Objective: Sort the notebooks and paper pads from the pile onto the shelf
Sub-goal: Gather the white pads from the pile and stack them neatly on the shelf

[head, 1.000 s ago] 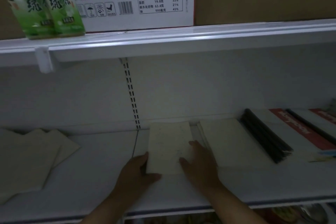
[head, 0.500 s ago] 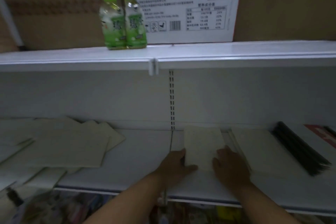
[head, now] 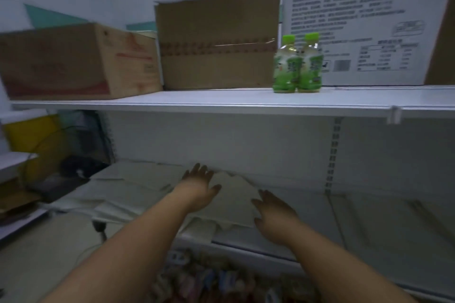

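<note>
Both hands reach over the loose pile of pads (head: 147, 189) at the left of the shelf (head: 283, 206), the left hand (head: 197, 187) and right hand (head: 273, 209) with fingers spread, gripping nothing. The pale sheets overlap untidily and overhang the shelf's front edge, so a careless pull could drag several off. I count two hands, two green bottles (head: 298, 66) and two brown boxes (head: 216, 39) above; the dim, blurred pads cannot be counted.

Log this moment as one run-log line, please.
phase: reaching for pile | left hand: open, over paper pads | right hand: open, at pile's right edge | held: nothing | shelf
</note>
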{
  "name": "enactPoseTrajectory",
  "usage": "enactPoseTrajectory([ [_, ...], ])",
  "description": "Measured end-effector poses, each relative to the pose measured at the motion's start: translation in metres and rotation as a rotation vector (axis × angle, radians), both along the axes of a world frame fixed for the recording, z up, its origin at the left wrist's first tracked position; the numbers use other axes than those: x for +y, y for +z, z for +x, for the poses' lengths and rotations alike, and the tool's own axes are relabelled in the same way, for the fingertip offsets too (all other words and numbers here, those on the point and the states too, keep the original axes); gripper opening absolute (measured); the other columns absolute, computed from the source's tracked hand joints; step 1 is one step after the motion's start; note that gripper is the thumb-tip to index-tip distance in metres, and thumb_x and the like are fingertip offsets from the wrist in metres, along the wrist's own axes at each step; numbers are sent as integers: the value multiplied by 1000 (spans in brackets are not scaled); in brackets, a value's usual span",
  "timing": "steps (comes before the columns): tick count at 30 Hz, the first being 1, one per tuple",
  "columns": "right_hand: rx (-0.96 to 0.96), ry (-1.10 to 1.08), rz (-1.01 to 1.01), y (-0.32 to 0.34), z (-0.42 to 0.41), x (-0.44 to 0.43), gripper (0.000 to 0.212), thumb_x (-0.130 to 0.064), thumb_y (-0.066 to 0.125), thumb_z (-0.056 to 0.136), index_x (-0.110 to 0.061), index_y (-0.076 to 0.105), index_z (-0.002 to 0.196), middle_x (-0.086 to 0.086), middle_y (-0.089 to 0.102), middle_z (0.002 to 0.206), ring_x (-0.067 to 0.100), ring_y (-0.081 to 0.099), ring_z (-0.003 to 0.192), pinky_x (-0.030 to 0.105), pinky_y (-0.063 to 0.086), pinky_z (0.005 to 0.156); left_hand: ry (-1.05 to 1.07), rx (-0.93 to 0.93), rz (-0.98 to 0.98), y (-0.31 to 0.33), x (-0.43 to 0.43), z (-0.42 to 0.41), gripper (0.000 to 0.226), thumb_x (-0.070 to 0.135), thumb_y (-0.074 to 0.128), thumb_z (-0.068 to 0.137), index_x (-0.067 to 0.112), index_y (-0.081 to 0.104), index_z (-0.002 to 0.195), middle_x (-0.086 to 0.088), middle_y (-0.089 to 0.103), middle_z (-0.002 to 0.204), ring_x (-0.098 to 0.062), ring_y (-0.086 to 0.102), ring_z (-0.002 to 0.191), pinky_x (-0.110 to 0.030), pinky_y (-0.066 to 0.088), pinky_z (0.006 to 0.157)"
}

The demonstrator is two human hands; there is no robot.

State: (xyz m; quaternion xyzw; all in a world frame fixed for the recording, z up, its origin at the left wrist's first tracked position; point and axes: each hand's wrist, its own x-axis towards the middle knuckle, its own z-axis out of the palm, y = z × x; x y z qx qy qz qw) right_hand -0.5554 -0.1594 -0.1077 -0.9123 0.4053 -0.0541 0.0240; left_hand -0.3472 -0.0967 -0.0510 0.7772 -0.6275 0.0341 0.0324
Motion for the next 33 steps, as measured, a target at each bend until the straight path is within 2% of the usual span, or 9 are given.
enactPoseTrajectory([
  [12, 55, -47, 41, -41, 104, 13, 60, -27, 39, 96, -16, 16, 150, 11, 10, 158, 27, 16, 144, 38, 24, 115, 83, 318, -116, -37, 72, 93, 54, 37, 41, 100, 15, 31, 148, -3, 25, 157, -17, 14, 147, -25, 17, 114],
  [15, -23, 0, -55, -50, 113, 8, 46, -28, 49, 89, -8, 50, 130, 14, 53, 122, 35, 56, 107, 38, 52, 77, 189, 625, -307, -44, 67, 90, 37, 24, 48, 97, 11, 55, 131, -5, 55, 137, -18, 49, 127, -23, 37, 99],
  [17, 29, 35, -189, -48, 113, 4, 33, -30, 72, 71, -14, 68, 99, 6, 62, 87, 26, 64, 73, 28, 48, 49, 275, 1036, -391, -46, 63, 81, 26, 11, 49, 96, 3, 65, 115, -11, 71, 105, -17, 66, 92, -24, 47, 79],
  [18, 44, 31, -174, -44, 112, 3, 31, -28, 73, 74, -15, 66, 101, 5, 63, 89, 25, 64, 77, 27, 46, 52, 314, 1231, -395, -48, 62, 75, 22, 8, 49, 96, -1, 66, 108, -11, 72, 88, -15, 67, 75, -25, 49, 69],
  [20, -51, -20, -174, -32, 117, -2, 24, -28, 43, 98, -17, 56, 115, 6, 63, 108, 25, 60, 98, 30, 45, 71, 358, 1496, -324, -48, 57, 63, 17, 10, 52, 96, -1, 64, 98, -11, 70, 77, -17, 65, 66, -24, 50, 59],
  [22, -237, -81, -169, -21, 127, -10, 36, -34, 24, 103, -18, 55, 113, 4, 65, 110, 25, 61, 101, 30, 44, 76, 346, 1696, -208, -45, 45, 54, 18, 23, 53, 96, 8, 61, 100, -14, 67, 97, -25, 64, 82, -28, 52, 65],
  [25, -359, 13, -108, -1, 152, 1, 34, -37, 30, 100, -22, 58, 111, 3, 67, 110, 25, 62, 102, 30, 45, 79, 313, 1890, -180, -40, 14, 48, 34, 39, 52, 94, 19, 49, 122, -14, 58, 113, -28, 59, 92, -33, 48, 76],
  [29, -352, 226, 2, -1, 159, 2, 56, -58, 19, 88, -23, 59, 107, 2, 63, 112, 26, 58, 103, 32, 43, 73, 456, 1799, -588, -43, -11, 62, 28, 11, 46, 97, 5, 50, 123, -21, 64, 106, -27, 61, 78, -32, 55, 60],
  [33, -155, 8, 160, -32, 137, -35, 69, -57, 36, 94, -17, 22, 148, 6, 20, 155, 24, 22, 141, 37, 27, 111, 448, 1650, -781, -27, -11, 100, 23, 2, 43, 93, 16, 51, 110, -8, 62, 90, -23, 59, 75, -34, 51, 67],
])
